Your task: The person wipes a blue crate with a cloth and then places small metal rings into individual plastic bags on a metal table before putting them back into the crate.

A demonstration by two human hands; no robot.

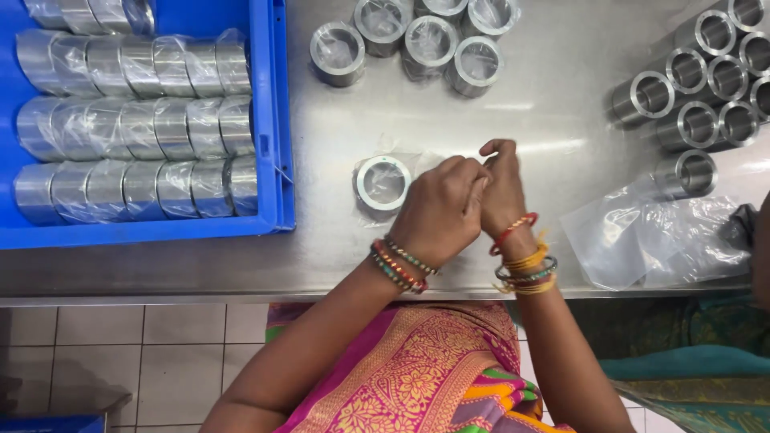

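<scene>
Seen from above, a person's left hand and right hand meet knuckle to knuckle on a steel table, fingers curled together and pinching the thin clear plastic bag that wraps a short metal ring. That ring lies just left of the hands. Left of the ring, a blue crate holds 3 full rows of wrapped rings. Beyond the ring stand 6 more bagged rings; far right of it lie bare metal sleeves and a heap of empty plastic bags.
</scene>
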